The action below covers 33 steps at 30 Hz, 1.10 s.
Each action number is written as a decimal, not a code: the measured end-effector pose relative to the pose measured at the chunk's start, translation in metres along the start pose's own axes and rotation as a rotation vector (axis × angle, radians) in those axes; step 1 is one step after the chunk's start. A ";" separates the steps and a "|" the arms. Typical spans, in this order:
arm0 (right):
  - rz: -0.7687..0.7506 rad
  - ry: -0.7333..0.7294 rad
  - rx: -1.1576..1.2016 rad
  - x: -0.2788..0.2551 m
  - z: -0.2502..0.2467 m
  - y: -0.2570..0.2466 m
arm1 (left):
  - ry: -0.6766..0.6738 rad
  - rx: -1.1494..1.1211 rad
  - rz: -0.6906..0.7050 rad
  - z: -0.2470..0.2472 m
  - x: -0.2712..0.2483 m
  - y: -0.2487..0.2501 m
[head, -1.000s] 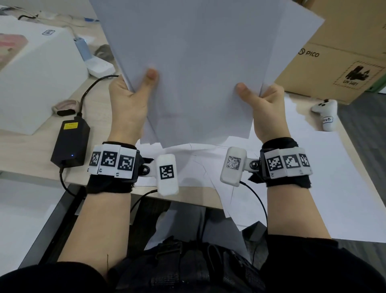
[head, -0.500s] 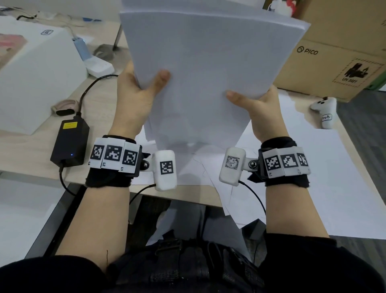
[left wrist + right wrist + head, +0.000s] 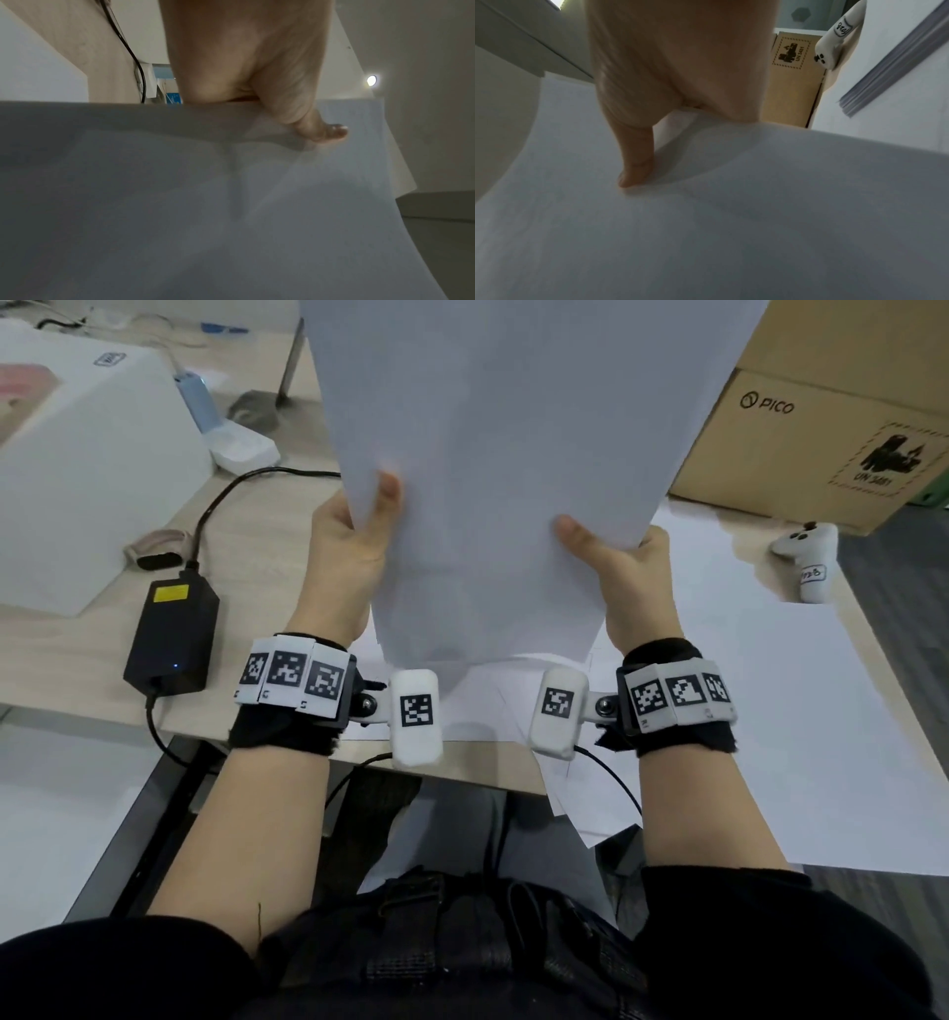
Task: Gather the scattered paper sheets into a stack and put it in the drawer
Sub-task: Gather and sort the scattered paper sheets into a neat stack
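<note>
I hold a stack of white paper sheets (image 3: 503,469) upright above the desk, its lower edge near my wrists. My left hand (image 3: 354,541) grips its left side, thumb on the front face and fingers hidden behind. My right hand (image 3: 621,562) grips its right side the same way. The left wrist view shows my left hand (image 3: 257,85) with its thumb pressed on the paper stack (image 3: 205,203). The right wrist view shows my right hand (image 3: 670,81) with its thumb on the paper stack (image 3: 731,223). More white sheets (image 3: 770,721) lie flat on the desk beneath. No drawer is in view.
A black power adapter (image 3: 172,634) with its cable lies at the left on the wooden desk (image 3: 77,670), behind it a white box (image 3: 87,469). A cardboard box (image 3: 821,428) stands at the back right, a white controller (image 3: 811,567) in front of it.
The fanned sheets have closed into one squared stack. Both hands have shifted lower on its sides and the stack stands more upright.
</note>
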State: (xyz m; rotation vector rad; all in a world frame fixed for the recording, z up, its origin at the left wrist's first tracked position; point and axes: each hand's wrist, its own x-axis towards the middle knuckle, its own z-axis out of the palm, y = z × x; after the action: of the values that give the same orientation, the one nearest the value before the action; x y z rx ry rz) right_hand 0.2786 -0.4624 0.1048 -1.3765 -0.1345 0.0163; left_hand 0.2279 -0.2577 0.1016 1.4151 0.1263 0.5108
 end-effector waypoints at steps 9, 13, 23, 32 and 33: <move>0.010 -0.075 0.003 -0.006 -0.016 0.011 | 0.012 0.028 0.000 -0.003 -0.005 -0.014; -0.030 -0.068 0.036 -0.005 -0.016 0.003 | 0.008 0.079 0.054 0.006 -0.006 -0.008; 0.061 -0.035 -0.039 -0.013 -0.015 0.016 | 0.040 0.065 -0.040 0.014 -0.018 -0.014; 0.147 -0.027 -0.086 -0.021 -0.025 0.033 | 0.038 0.101 -0.105 0.012 -0.029 -0.028; 0.170 -0.022 -0.099 -0.024 -0.024 0.038 | 0.036 0.106 -0.121 0.011 -0.031 -0.031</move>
State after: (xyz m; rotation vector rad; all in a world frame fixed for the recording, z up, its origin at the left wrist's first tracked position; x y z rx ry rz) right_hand 0.2598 -0.4807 0.0614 -1.4841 -0.0366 0.1682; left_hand 0.2125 -0.2827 0.0673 1.4917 0.2702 0.4347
